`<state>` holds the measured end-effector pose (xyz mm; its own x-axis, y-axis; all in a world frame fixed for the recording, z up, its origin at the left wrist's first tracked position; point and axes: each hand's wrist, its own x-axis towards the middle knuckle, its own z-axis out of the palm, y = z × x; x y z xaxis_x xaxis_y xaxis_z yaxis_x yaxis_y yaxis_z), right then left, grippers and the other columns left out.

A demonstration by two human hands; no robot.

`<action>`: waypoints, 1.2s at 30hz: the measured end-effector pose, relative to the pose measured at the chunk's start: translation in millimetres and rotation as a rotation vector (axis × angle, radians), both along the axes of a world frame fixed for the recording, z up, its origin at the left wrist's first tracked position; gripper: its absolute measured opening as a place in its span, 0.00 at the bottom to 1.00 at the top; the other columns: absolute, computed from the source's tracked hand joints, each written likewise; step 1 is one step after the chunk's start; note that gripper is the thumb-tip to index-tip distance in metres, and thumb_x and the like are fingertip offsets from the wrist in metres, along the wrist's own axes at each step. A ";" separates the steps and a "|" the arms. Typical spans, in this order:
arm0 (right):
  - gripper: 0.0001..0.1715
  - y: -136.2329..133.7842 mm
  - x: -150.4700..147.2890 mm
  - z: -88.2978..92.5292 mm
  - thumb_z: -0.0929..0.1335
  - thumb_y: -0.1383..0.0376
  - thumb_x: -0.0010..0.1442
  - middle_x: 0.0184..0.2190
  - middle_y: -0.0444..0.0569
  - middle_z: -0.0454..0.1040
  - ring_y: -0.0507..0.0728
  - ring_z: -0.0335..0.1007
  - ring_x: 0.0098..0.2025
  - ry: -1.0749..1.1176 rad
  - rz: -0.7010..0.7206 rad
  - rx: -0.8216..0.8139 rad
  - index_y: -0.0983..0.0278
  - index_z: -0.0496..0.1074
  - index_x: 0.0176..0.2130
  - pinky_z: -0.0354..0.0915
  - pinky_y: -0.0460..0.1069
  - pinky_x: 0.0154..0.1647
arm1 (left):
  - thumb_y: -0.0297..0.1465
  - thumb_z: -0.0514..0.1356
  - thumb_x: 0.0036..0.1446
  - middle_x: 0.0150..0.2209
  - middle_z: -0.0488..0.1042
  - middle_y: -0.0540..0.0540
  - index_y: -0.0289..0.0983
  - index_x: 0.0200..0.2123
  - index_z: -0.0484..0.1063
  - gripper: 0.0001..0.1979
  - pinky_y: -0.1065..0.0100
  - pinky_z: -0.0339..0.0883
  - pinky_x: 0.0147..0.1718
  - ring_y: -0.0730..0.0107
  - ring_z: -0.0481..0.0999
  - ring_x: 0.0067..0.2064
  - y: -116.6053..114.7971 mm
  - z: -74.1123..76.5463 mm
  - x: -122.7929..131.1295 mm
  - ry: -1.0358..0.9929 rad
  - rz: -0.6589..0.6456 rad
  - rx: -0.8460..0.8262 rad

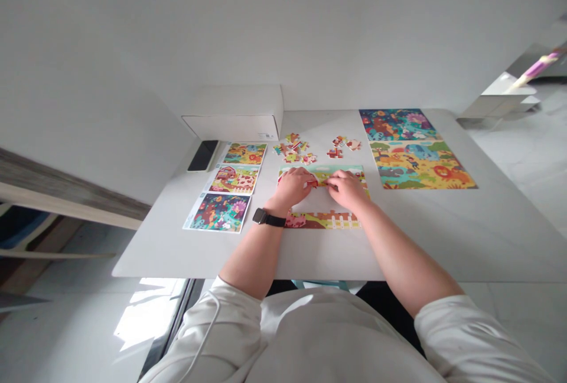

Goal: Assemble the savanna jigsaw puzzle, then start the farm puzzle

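A partly assembled farm puzzle (319,220) lies on the white table, its border joined around a bare middle. My left hand (296,186), with a dark watch on the wrist, rests over its upper left part, fingertips at a red piece (312,182). Opposite it, my right hand (346,189) has its fingers bent together at a small yellow-green piece (322,183) near the upper middle. Loose pieces sit beyond the puzzle in two groups, one at the left (295,148) and a smaller one at the right (335,152).
At the back left stands a white box (233,127), with a phone (204,155) in front of it. Three picture cards, including a farm one (234,179), lie at the left. Two finished puzzles, night (398,124) and safari (420,164), lie at the right.
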<state>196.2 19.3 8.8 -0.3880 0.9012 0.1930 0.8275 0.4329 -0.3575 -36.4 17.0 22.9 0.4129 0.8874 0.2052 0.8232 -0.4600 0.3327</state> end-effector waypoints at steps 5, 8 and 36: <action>0.16 -0.7 -1.1 0.6 0.70 0.65 0.70 0.52 0.55 0.80 0.66 0.73 0.56 -0.011 0.002 -0.001 0.57 0.87 0.51 0.65 0.59 0.65 | 0.26 0.61 0.65 0.55 0.82 0.45 0.46 0.50 0.86 0.17 0.53 0.69 0.63 0.55 0.78 0.58 0.2 2.0 1.2 0.001 -0.033 0.002; 0.16 -1.0 -1.5 0.0 0.70 0.66 0.70 0.52 0.55 0.79 0.66 0.73 0.55 -0.021 -0.001 0.005 0.58 0.86 0.51 0.66 0.59 0.64 | 0.26 0.60 0.66 0.55 0.83 0.46 0.47 0.50 0.86 0.17 0.53 0.69 0.64 0.55 0.78 0.59 0.3 3.5 1.9 0.009 -0.052 -0.001; 0.17 -2.6 -5.0 0.5 0.70 0.62 0.71 0.55 0.55 0.79 0.65 0.75 0.56 -0.086 0.001 0.001 0.56 0.85 0.55 0.68 0.58 0.64 | 0.26 0.64 0.61 0.59 0.83 0.43 0.42 0.61 0.80 0.25 0.51 0.72 0.65 0.54 0.80 0.62 5.0 -16.1 8.3 -0.157 -0.062 -0.035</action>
